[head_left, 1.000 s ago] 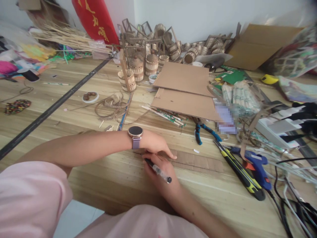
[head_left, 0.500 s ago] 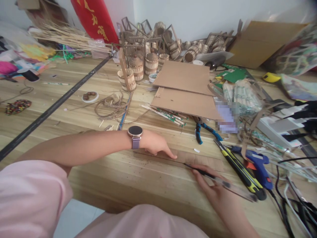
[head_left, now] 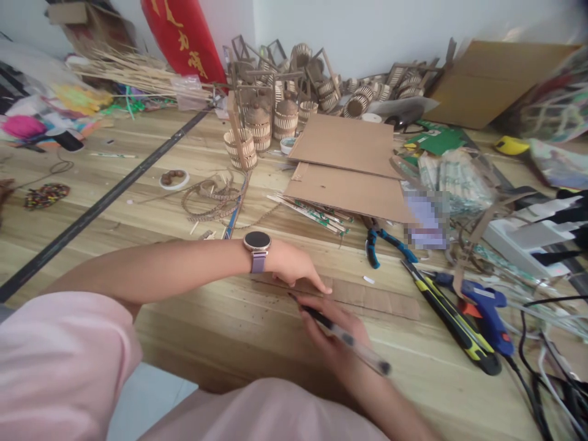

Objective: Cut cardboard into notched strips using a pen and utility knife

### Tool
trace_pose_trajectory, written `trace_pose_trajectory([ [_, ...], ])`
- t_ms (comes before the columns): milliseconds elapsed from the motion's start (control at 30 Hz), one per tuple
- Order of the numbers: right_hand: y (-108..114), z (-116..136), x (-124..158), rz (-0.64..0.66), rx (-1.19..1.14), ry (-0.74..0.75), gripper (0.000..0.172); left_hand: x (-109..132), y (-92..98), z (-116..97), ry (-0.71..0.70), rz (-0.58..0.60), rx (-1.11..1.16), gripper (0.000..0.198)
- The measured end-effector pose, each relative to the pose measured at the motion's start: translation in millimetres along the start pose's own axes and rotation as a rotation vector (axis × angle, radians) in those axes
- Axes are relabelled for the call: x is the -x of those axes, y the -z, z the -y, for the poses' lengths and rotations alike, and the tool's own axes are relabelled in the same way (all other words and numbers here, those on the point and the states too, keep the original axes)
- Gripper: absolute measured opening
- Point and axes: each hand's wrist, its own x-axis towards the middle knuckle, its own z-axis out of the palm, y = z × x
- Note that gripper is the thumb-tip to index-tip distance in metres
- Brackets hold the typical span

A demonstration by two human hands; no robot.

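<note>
- The front cardboard sheet [head_left: 349, 193] lies above the wooden table [head_left: 257, 355], partly covering some thin sticks with green print [head_left: 316, 214]; a second cardboard sheet [head_left: 342, 144] is just behind it
- The narrow cardboard strip [head_left: 374, 298] lies on the near side of the front cardboard sheet, well apart from it
- The left hand [head_left: 296, 263], with a smartwatch [head_left: 257, 241] at its wrist, is on this strip, also on the near side of the sheet; its index finger is stretched along the strip, but the other fingers are mostly hidden, so I cannot tell if they are apart or together
- The right hand [head_left: 334, 352] is farther to the near side of the sheet, its fingers clamped on a pen [head_left: 346, 338]; the tip is close to the near edge of the strip, and I cannot tell if it touches
- Near the front right corner of the sheet are blue-handled pliers [head_left: 373, 248]; farther right and nearer are a yellow-and-black utility knife [head_left: 452, 318] and a blue glue gun [head_left: 487, 306]
- To the left of the sheet lies a loose coil of braided cord [head_left: 209, 202], and behind that coil stands a small slatted basket [head_left: 239, 149]
</note>
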Motion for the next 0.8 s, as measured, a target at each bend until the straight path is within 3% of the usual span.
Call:
trace_pose_trajectory([
  [167,-33,4,-22,0.101,-0.099,0.051,0.023,-1,-1.1,2,0.011,0.019,0.064,0.080],
  [500,-48,4,-27,0.140,-0.060,0.024,0.024,-2,-4.3,5,-0.009,-0.053,0.136,0.083],
  [633,-46,3,-27,0.122,-0.060,0.008,0.024,-2,-2.5,3,-0.007,-0.034,0.095,0.081],
  [733,-33,-2,-22,0.093,-0.058,-0.011,0.024,-1,-1.8,1,-0.019,-0.027,0.067,0.077],
  [800,-17,-6,-15,0.071,-0.046,-0.052,0.023,0,-2.0,1,0.007,-0.111,0.102,0.074],
])
